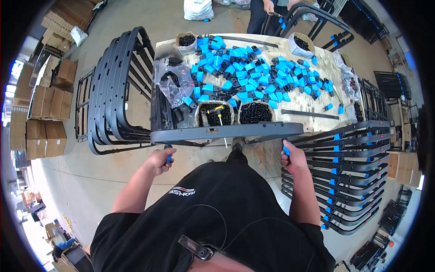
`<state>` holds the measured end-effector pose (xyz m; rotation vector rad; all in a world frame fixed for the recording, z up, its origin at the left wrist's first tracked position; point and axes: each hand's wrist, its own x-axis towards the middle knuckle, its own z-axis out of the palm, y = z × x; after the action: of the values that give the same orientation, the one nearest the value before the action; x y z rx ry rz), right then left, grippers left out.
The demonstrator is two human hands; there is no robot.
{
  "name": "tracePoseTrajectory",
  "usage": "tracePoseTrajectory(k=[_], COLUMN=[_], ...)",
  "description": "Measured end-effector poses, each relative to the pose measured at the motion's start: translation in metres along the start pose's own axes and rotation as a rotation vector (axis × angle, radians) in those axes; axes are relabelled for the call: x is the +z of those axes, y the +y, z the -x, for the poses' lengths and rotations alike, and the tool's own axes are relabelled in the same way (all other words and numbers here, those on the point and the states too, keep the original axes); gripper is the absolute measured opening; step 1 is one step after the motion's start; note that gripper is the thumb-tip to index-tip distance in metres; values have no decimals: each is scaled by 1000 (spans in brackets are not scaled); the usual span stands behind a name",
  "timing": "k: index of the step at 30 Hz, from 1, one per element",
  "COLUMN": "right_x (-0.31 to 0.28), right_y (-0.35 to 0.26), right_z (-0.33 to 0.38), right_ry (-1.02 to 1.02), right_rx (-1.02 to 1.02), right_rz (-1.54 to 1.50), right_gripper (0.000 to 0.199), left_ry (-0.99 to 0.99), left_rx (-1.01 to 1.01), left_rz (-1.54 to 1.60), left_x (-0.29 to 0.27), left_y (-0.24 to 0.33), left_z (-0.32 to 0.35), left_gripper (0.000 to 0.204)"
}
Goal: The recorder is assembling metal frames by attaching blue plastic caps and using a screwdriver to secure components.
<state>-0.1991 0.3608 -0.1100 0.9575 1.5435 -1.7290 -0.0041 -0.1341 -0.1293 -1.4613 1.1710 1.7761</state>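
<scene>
My left hand (158, 161) is closed round a small blue-and-black plastic piece (169, 158), just below the left end of a black metal frame (226, 132). Under the frame's right part, my right hand (295, 157) grips a similar blue piece (286, 149), mostly covered by the fingers. The frame's curved bar runs along the near edge of the wooden table (312, 122). Behind it stand two boxes of black screws, and a yellow-handled screwdriver (216, 110) lies on the left box (199, 119). Many loose blue-and-black pieces (253, 75) cover the tabletop.
Black frames (113, 86) lean together left of the table. More frames with blue pieces (349, 177) are stacked at right. Screw boxes (186, 43) and a clear plastic bag (174, 86) sit on the table. Across it, another person's hand (268, 6) is beside a frame (317, 13).
</scene>
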Motion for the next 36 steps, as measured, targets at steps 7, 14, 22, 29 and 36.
tracePoseTrajectory(k=[7,14,22,29,36], right_x=[7,25,5,-27,-32], right_y=[-10,-13,19,99,75], right_z=[-12,-5,-30,-150,-132], right_ry=[-69,76,225,453,-58], right_rx=[-9,-31,-345,-801,-635], right_rz=[519,610,768,658,626], right_gripper=[24,21,40,72,70], left_ry=[505,633,414,431,477], left_rx=[649,1314,1096,1095,751], left_rz=[-308,-374,-788,-721,-736], left_x=[11,2,-17,-1,-38], left_y=[-56,-58,-42,-34,-59], left_z=[-74,-125,-103,-93,-139], left_gripper=[52,44,41,37,70])
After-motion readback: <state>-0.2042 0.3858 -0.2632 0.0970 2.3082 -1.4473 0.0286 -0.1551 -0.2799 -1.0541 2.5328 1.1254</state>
